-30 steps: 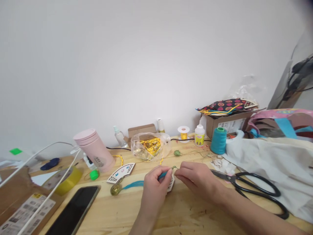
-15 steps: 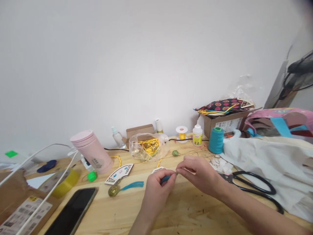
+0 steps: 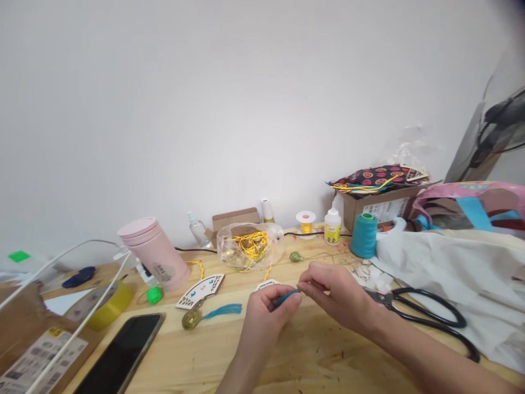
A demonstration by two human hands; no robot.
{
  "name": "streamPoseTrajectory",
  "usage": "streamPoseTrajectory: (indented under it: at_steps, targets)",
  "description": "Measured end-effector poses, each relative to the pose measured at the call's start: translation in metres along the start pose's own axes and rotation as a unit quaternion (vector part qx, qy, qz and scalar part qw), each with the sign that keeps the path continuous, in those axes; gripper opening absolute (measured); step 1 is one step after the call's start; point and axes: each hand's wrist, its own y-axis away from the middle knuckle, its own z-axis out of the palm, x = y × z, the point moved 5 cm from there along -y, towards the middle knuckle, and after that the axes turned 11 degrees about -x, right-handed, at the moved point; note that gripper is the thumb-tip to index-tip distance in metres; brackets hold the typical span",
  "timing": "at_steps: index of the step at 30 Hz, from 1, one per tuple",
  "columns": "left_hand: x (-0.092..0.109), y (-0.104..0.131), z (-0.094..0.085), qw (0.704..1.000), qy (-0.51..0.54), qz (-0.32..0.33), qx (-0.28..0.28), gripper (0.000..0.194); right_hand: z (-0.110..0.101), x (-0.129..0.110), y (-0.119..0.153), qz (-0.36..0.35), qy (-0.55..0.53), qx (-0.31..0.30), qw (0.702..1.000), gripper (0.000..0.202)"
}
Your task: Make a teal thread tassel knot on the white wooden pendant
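My left hand [image 3: 266, 317] is closed round a bundle of blue thread [image 3: 286, 297], whose end shows between thumb and forefinger. Close against it, my right hand [image 3: 338, 293] pinches with thumb and fingertips; what it grips there is too small to make out. Behind the left hand, a white fan-shaped piece [image 3: 266, 284] with a yellow cord is partly hidden. Another fan ornament [image 3: 200, 291] lies to the left, with a gold round bead [image 3: 191, 319] and a blue tassel [image 3: 223, 311]. A small ball of green thread [image 3: 295, 256] sits beyond my hands.
Black-handled scissors [image 3: 426, 309] lie right of my forearm, by white cloth [image 3: 443, 262]. Behind stand a teal thread cone [image 3: 363, 236], a glue bottle [image 3: 332, 227] and a plastic bag of yellow cords [image 3: 251, 246]. A phone [image 3: 121, 355] and pink cup [image 3: 153, 254] are left.
My hands have shifted slightly, their fingertips parting a little, and more of the blue thread bundle shows in my left hand. The view has moved very slightly.
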Motion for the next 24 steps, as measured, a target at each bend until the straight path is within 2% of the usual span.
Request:
streamPoseTrajectory:
  at_steps: [4, 13, 16, 20, 24]
  targets:
    - [0.001, -0.001, -0.002, 0.999, -0.042, 0.008, 0.009, 0.028, 0.002, -0.001, 0.002, -0.022, 0.019, 0.002, 1.0, 0.017]
    - [0.004, 0.0, 0.0, 0.996, -0.085, 0.035, 0.002, 0.025, 0.004, 0.001, 0.002, -0.011, 0.031, -0.004, 0.999, 0.016]
    - [0.008, 0.001, -0.001, 0.991, -0.124, 0.049, 0.013, 0.023, 0.001, -0.003, 0.003, -0.042, 0.085, 0.004, 0.995, 0.022]
    - [0.011, 0.003, -0.002, 0.984, -0.161, 0.07, 0.015, 0.022, 0.001, -0.011, 0.005, -0.085, 0.167, -0.023, 0.982, 0.026]
    - [0.012, 0.004, 0.001, 0.982, -0.173, 0.078, 0.002, 0.021, -0.002, -0.007, 0.005, -0.072, 0.105, -0.002, 0.992, 0.027]
